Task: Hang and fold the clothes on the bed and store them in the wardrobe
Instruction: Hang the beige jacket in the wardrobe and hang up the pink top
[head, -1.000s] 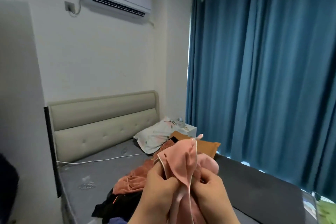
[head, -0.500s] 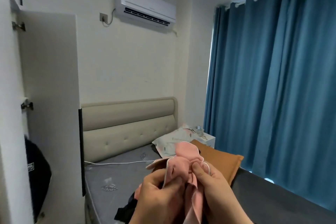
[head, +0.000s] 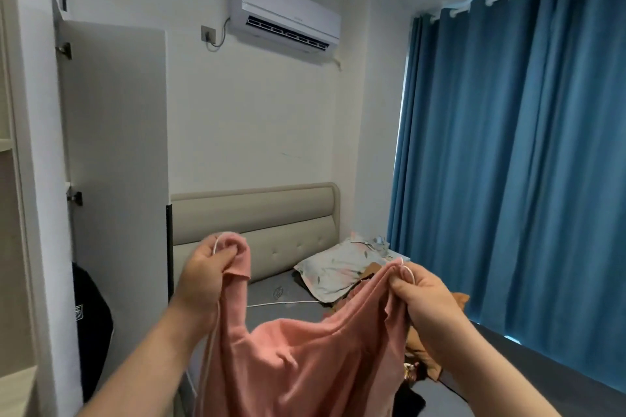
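Pink knit cloth, a top [head: 298,359] edged with thin white cord, spreads between two raised hands. The left hand [head: 206,276] clenches one bunched corner, fingers curled round it; the right hand [head: 423,294] pinches the opposite corner (a white loop shows at its fingertips). The garment sags between them in the air, above the near end of the grey bed [head: 267,293]. Farther off on the bed lie a floral pillow [head: 338,269], a white cable [head: 281,304] and, to the right, a brown garment [head: 460,301]. At far left, a dark garment [head: 91,325] hangs beside the open white wardrobe door [head: 115,162]. Blue curtains [head: 525,162] cover the right side.
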The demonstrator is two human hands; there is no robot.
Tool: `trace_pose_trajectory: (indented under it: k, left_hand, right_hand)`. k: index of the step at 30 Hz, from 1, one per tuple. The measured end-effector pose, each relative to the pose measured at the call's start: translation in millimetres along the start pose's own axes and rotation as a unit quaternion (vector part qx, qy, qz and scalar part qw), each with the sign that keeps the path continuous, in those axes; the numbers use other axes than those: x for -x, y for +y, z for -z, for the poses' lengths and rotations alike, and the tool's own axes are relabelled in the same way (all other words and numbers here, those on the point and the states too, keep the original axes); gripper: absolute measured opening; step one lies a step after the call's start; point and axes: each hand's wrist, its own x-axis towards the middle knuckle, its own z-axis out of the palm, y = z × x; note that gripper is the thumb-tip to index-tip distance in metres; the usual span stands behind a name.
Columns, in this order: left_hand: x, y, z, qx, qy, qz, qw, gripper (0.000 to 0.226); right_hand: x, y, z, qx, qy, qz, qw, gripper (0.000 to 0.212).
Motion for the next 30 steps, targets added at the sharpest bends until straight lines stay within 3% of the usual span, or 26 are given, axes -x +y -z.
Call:
trace_pose_trajectory:
  k: [3, 8, 11, 13, 18, 20, 23, 25, 30]
  left_hand:
    - [-33, 13, 33, -0.030, -0.023, 0.002, 0.999, 0.016]
    - [-89, 27, 69, -0.146, 0.032, -0.061, 0.987, 0.027]
    - [-107, 36, 78, -0.193, 0.073, -0.081, 0.975, 0.050]
    - [-116, 42, 84, -0.238, 0.067, -0.102, 0.964, 0.063]
    - [-124, 60, 95, -0.312, 0.026, -0.083, 0.946, 0.036]
    - [-121, 70, 95, -0.381, -0.034, -0.095, 0.919, 0.041]
    - [-116, 81, 89, -0.512, -0.093, -0.136, 0.843, 0.035]
    - [-116, 81, 86, -0.575, -0.085, -0.165, 0.797, 0.030]
    - [-117, 89, 82, -0.655, -0.011, -0.170, 0.736, 0.009]
  right_hand:
    - [-20, -8, 4, 0.071, 0.018, -0.005, 0.997, 0.021]
    - [-48, -26, 8, 0.163, 0.048, 0.060, 0.984, 0.034]
    - [-60, -38, 6, 0.203, 0.036, 0.087, 0.975, 0.060]
    - [-68, -45, 7, 0.255, 0.043, 0.105, 0.960, 0.062]
    - [-86, -67, 13, 0.362, 0.020, 0.114, 0.925, 0.044]
    - [-88, -77, 13, 0.390, 0.011, 0.150, 0.909, 0.037]
    - [-91, -84, 14, 0.385, -0.007, 0.203, 0.900, 0.034]
    - [-97, -84, 18, 0.378, -0.011, 0.219, 0.900, 0.029]
    - [-118, -78, 27, 0.432, -0.022, 0.219, 0.874, 0.020]
